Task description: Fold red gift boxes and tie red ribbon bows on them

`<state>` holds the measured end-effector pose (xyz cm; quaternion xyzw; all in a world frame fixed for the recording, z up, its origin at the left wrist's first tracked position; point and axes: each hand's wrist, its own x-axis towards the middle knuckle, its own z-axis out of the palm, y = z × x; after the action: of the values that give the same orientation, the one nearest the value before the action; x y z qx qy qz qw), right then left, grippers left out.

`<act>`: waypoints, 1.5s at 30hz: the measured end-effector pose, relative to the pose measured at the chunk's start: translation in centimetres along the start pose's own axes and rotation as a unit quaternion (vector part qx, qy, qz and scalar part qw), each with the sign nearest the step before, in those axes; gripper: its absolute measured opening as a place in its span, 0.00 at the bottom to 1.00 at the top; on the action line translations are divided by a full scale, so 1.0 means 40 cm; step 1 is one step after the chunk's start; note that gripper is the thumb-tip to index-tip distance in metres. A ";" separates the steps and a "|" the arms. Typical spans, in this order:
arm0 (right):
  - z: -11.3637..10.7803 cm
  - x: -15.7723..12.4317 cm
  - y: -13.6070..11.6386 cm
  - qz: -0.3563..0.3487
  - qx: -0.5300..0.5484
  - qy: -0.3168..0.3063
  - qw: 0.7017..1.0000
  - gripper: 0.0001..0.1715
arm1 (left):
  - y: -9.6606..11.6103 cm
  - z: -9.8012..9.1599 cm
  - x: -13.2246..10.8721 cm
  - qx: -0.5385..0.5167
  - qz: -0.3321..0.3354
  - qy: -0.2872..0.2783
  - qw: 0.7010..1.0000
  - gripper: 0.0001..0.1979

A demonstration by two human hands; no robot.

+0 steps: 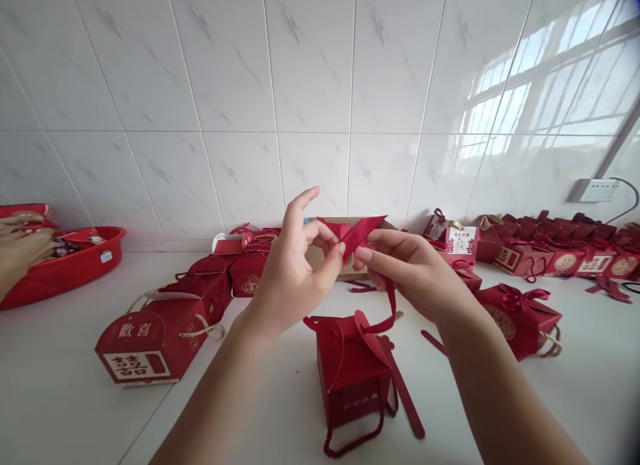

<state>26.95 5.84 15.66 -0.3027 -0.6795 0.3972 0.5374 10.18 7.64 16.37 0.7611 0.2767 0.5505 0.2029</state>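
A dark red ribbon (361, 233) is pinched between both my hands, crossed over itself with a pointed end sticking up to the right. My left hand (305, 252) grips it between thumb and index finger, another finger raised. From the other side, my right hand (405, 258) holds the ribbon with thumb and fingertips. A length of it hangs down to a red gift box (350, 358), which stands on the table below my hands. That box has rounded top flaps and a dark red cord handle (355, 445) drooping at its front.
Another red box (145, 338) with rope handles stands left, several more behind it. On the right sit a bow-tied box (520, 318) and rows of boxes (565, 258). Red strips (407, 398) lie on the white table. At far left, a person's hands reach by a red basin (75, 272).
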 end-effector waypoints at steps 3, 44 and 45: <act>0.002 0.002 0.006 -0.016 -0.008 0.008 1.000 0.13 | 0.002 0.006 -0.001 -0.023 -0.004 -0.008 1.000 0.33; -0.089 -0.055 0.087 -0.031 0.068 0.004 0.997 0.09 | 0.020 -0.060 -0.030 0.243 0.083 0.049 0.965 0.20; -0.103 -0.081 0.099 -0.006 0.078 0.021 0.997 0.08 | 0.016 -0.080 -0.045 0.274 0.074 0.058 0.957 0.20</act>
<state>31.66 5.99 11.09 -0.2640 -0.6372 0.4393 0.5755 6.83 5.99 16.44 0.7727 0.3711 0.5100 -0.0717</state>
